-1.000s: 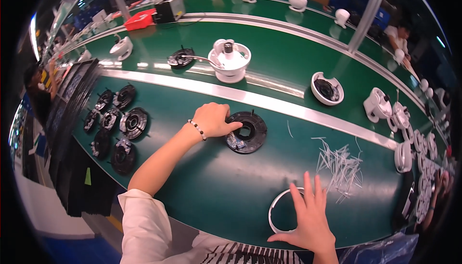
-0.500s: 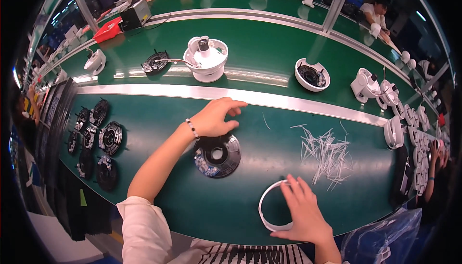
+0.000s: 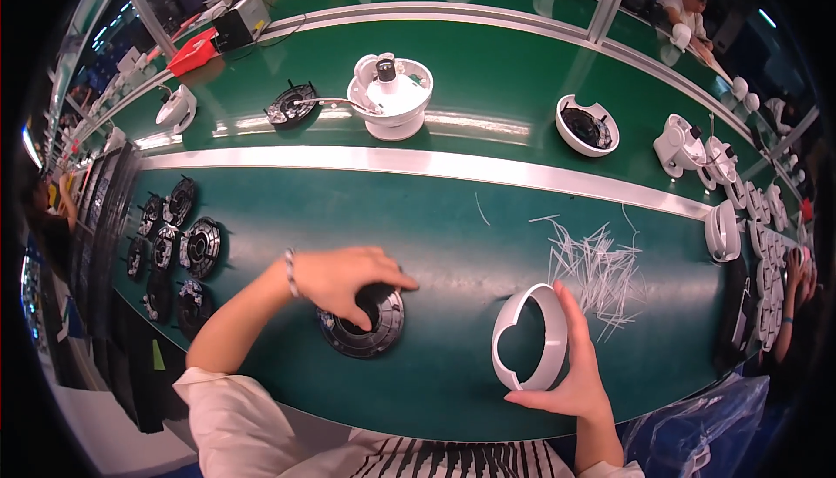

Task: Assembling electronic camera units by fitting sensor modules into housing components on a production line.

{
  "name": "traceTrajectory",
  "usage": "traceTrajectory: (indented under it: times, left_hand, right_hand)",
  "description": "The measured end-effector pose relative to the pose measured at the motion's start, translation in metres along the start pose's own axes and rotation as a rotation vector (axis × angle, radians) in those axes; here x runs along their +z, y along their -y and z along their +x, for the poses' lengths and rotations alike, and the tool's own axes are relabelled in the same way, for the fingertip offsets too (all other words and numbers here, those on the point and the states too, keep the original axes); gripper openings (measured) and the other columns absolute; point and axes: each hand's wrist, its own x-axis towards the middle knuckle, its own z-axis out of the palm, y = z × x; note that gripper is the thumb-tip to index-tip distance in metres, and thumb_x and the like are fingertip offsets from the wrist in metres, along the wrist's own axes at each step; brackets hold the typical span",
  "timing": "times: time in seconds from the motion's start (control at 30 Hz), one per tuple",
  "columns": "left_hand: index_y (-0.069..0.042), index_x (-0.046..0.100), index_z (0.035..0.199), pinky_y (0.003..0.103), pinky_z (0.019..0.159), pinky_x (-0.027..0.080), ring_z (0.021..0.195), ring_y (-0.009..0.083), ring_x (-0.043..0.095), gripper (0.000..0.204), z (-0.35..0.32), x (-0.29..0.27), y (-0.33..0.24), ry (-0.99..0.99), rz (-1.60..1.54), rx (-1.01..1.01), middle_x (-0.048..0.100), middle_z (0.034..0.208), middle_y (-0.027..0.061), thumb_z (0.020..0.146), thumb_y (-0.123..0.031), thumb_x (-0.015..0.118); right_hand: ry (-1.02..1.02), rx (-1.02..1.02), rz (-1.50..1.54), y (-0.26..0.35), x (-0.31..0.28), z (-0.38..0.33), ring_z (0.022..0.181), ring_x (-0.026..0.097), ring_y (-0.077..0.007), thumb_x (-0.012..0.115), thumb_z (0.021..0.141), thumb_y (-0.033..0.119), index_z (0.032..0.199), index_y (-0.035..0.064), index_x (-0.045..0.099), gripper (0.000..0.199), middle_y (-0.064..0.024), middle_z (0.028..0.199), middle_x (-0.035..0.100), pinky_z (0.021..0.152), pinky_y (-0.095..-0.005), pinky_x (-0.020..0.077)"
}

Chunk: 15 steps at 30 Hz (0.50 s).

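Green work table on an assembly line
On it — a black disc part, white strips, stacked black discs.

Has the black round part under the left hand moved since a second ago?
Yes. The black round part has come toward the person, away from the silver rail.

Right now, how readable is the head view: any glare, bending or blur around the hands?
Head view: fisheye bends the silver rail and darkens the rim; lamp glare streaks the green belt beyond it. Centre is sharp: left hand on the black ring part, right hand holding the white ring housing, both clear. Edge parts are smeared.
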Motion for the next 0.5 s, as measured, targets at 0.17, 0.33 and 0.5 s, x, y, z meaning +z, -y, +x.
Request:
traceTrajectory:
  times: [0.17, 0.33, 0.5]
  left_hand:
    - [-0.002, 0.056, 0.087, 0.036, 0.070, 0.044, 0.079, 0.0318, 0.054, 0.026, -0.003, 0.007, -0.021, -0.185, -0.014, -0.058, 0.056, 0.081, 0.0137, 0.065, -0.014, 0.064]
    - [0.001, 0.045, 0.094, 0.027, 0.063, 0.051, 0.079, 0.0157, 0.056, 0.020, 0.029, 0.019, -0.010, -0.809, -0.811, -0.094, 0.050, 0.089, 0.0067, 0.076, 0.002, 0.054]
    - [0.000, 0.038, 0.106, 0.027, 0.078, 0.046, 0.094, 0.0154, 0.051, 0.033, 0.106, 0.057, -0.030, -0.934, -1.248, 0.082, 0.047, 0.105, 0.0089, 0.076, 0.006, 0.053]
  right_hand:
    - [-0.002, -0.022, 0.199, -0.008, 0.003, 0.005, 0.118, 0.031, -0.0297, 0.083, 0.044, 0.025, 0.131, 0.0023, 0.015, 0.113, -0.0185, 0.129, 0.025, 0.095, -0.0388, 0.0294]
    - [-0.164, 0.068, 0.721, -0.007, 0.009, 0.022, 0.123, 0.023, -0.0272, 0.078, 0.050, 0.010, 0.133, 0.0079, 0.002, 0.112, -0.0176, 0.136, 0.012, 0.095, -0.0407, 0.0285]
    - [-0.423, 0.127, 0.875, -0.017, 0.008, 0.041, 0.122, 0.023, -0.0259, 0.066, 0.064, 0.003, 0.132, 0.0057, 0.000, 0.095, -0.0182, 0.135, 0.011, 0.094, -0.0399, 0.0311]
